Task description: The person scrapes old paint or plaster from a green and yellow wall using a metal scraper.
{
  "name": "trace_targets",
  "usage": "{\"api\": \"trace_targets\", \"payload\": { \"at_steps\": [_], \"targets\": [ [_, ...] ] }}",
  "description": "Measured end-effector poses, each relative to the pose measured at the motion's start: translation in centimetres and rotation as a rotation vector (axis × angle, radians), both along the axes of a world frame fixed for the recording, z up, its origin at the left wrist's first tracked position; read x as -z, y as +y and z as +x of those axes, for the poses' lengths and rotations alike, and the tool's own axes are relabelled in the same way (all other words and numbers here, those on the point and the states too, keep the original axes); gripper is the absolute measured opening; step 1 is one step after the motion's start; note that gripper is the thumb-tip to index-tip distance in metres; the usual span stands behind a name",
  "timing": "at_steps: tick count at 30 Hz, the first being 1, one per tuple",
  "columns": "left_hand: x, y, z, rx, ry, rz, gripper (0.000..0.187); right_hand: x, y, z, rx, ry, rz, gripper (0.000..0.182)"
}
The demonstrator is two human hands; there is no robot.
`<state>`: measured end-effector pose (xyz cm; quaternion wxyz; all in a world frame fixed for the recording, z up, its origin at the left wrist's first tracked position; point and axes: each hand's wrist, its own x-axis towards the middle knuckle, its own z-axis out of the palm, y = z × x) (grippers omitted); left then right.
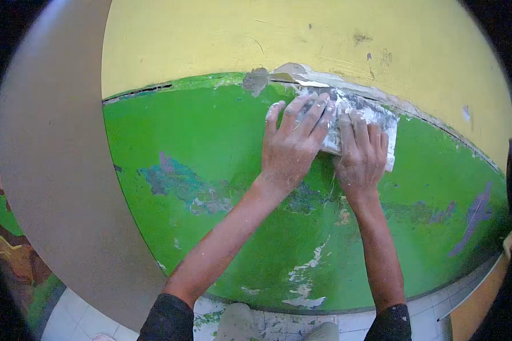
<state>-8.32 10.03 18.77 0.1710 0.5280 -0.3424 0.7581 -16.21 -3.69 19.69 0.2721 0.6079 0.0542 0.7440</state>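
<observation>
A flat rectangular plate (385,122), dark and smeared with white filler, is held against the wall just below the crack between the yellow and green paint. Over its left end lie the fingers of my left hand (290,139), dusted white, with the outermost finger on the green paint side. My right hand (361,156) grips the plate's lower right part, fingers curled on its face. Both thumbs are hidden. Along the crack runs a rough strip of whitish filler (347,84), with a grey patch (256,81) at its left and a peeling flake (293,73) above.
The yellow upper wall (188,37) is scuffed. Green paint (170,131) below has worn, peeling patches. A grey-brown panel (57,142) stands at left. Paint chips litter the white floor tiles (77,315) by my knees. An orange-brown board (483,295) leans at lower right.
</observation>
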Motion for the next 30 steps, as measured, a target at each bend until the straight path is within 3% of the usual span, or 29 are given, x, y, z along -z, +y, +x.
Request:
{"api": "trace_targets", "payload": {
  "at_steps": [2, 12, 14, 18, 19, 21, 27, 30],
  "targets": [
    [-0.3, -0.2, -0.1, 0.016, 0.017, 0.012, 0.038, -0.1, -0.1, -0.3, -0.027, 0.065, 0.062, 0.042],
    [-1.6, -0.2, 0.0, -0.003, -0.047, -0.018, 0.03, -1.6, 0.1, -0.8, 0.0, 0.089, 0.056, 0.038],
    [-2.5, -0.4, -0.1, 0.016, -0.074, -0.006, 0.026, -2.6, -0.1, -0.8, 0.005, 0.043, 0.001, 0.019],
    [-1.7, 0.0, -1.3, 0.061, -0.007, 0.008, 0.025, -1.9, 0.5, -1.8, -0.029, 0.082, 0.035, 0.014],
    [-1.8, 0.0, -1.2, 0.058, -0.012, 0.004, 0.025, -1.9, 0.5, -1.7, -0.032, 0.077, 0.03, 0.014],
    [-2.5, -0.2, -0.5, 0.025, -0.102, -0.006, 0.023, -2.5, 0.1, -1.2, -0.021, 0.088, 0.011, 0.031],
    [-2.4, 0.1, -1.4, 0.115, -0.037, 0.015, 0.022, -2.4, 0.4, -2.4, 0.009, 0.148, 0.036, 0.026],
    [-2.9, -0.1, -0.6, 0.051, -0.11, 0.007, 0.023, -2.5, -0.1, -1.0, -0.015, 0.1, 0.029, 0.029]
  ]
}}
